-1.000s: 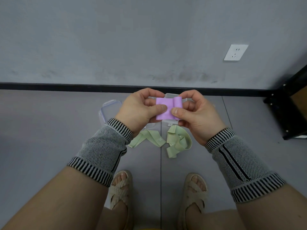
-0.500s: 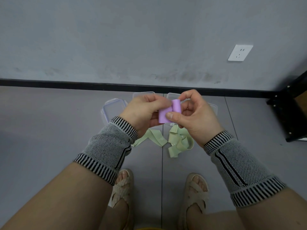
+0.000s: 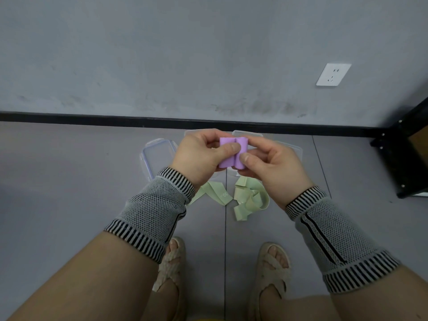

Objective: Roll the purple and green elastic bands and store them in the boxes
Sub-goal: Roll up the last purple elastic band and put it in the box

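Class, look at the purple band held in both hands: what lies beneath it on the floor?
Below the purple band lie clear plastic boxes, largely hidden by the left hand and right hand. Whether anything is inside them cannot be seen. Green bands lie nearer the feet.

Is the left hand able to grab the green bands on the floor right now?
Probably not yet: the left hand and right hand both pinch the purple band. The green bands lie uncovered just below.
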`<state>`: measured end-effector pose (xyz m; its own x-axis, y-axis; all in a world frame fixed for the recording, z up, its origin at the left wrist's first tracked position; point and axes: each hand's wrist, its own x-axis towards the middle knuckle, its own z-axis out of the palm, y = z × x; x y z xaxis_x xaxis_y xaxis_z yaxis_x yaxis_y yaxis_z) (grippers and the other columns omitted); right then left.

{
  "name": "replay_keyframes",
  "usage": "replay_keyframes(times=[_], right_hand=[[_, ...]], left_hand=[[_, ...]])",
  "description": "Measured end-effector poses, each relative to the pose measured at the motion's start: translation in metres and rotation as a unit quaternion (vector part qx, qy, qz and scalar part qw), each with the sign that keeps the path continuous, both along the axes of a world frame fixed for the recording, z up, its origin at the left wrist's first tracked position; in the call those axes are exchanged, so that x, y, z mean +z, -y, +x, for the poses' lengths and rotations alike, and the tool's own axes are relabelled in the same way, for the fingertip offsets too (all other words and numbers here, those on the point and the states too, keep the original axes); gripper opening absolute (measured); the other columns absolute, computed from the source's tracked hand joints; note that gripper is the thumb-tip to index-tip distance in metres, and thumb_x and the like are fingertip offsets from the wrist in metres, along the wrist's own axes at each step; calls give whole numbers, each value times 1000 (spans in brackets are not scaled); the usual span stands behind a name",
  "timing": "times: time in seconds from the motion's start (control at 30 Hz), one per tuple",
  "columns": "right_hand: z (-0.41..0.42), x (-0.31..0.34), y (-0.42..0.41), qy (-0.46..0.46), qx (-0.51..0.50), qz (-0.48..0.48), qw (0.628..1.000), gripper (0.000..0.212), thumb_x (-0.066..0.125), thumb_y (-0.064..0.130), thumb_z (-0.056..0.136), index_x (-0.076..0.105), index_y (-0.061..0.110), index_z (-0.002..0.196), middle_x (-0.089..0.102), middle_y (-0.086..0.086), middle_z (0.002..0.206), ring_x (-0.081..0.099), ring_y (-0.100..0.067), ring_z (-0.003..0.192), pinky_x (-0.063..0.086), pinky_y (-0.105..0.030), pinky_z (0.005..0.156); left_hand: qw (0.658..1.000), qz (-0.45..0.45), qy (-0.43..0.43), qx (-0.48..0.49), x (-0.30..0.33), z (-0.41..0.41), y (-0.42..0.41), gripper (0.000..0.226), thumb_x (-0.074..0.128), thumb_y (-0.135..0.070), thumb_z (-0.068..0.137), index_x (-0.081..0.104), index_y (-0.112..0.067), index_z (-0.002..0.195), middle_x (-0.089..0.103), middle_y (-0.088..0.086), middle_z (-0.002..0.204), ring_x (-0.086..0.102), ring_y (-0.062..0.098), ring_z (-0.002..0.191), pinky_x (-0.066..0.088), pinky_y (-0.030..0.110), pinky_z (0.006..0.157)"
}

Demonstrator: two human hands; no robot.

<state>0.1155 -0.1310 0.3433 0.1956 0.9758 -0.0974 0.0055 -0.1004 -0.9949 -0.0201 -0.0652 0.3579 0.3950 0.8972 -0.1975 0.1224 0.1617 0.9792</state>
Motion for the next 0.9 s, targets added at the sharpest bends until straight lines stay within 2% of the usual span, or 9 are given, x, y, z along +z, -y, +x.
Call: replay_keyframes(times=[0.17,0.3,0.43,0.5,0.63,0.7,0.77,0.83,0.9], right_hand=[[-1,-1,0,14,-26,-1,1000,29,61,3,88,63,17,113,73,-7,78,69,-13,73,57,-25,68],[0,0,-1,37,-36,-6,999,27,65,6,86,65,13,112,71,-6,71,66,-10,65,55,-23,64],[1,-2,-2,95,-43,0,995,24,70,12,82,67,21,105,71,-2,69,69,-18,69,58,-38,74],[0,-3,-2,110,-43,6,993,24,73,15,80,68,26,100,72,-5,72,70,-23,71,58,-42,76],[-1,-3,-2,133,-46,21,990,27,77,20,75,70,24,101,67,-10,70,60,-17,61,53,-29,66],[0,-1,-1,105,-59,20,993,28,76,19,77,70,20,104,66,-7,75,60,-12,66,53,-23,67],[1,0,-1,21,-75,7,997,22,71,17,81,68,20,102,69,-2,83,65,-9,73,55,-23,71],[1,2,-1,-62,-85,-10,994,14,64,12,86,67,18,99,71,-1,81,67,-12,72,55,-25,68],[1,2,-2,-91,-80,-25,992,12,59,13,90,67,13,100,72,-5,80,67,-15,68,55,-25,65]], left_hand=[[997,67,-40,21,-4,3,0,8,71,-11,80,69,-16,86,70,11,81,68,24,78,58,35,72],[996,77,-53,15,-3,5,2,7,69,-9,81,69,-15,85,70,4,71,65,9,63,50,18,57],[998,51,-44,17,1,3,2,1,68,-12,82,69,-11,82,70,6,68,63,11,61,46,15,51],[999,38,-36,6,2,2,3,8,70,-14,81,68,-8,84,71,6,67,64,10,60,45,15,50],[999,10,-34,-8,1,2,3,11,71,-16,81,68,-12,90,73,7,75,66,12,66,47,17,55],[1000,-11,-13,-2,2,1,2,6,68,-14,83,67,-13,89,71,3,73,66,9,66,50,17,58],[999,-33,14,9,3,1,1,3,65,-11,85,64,-13,89,70,0,69,66,7,65,52,17,59],[997,-57,42,21,4,-1,0,4,62,-8,87,62,-12,89,69,-1,66,67,6,65,53,17,60],[995,-76,62,24,4,-2,-1,6,61,-6,88,60,-10,92,70,0,69,68,7,67,54,18,61]])
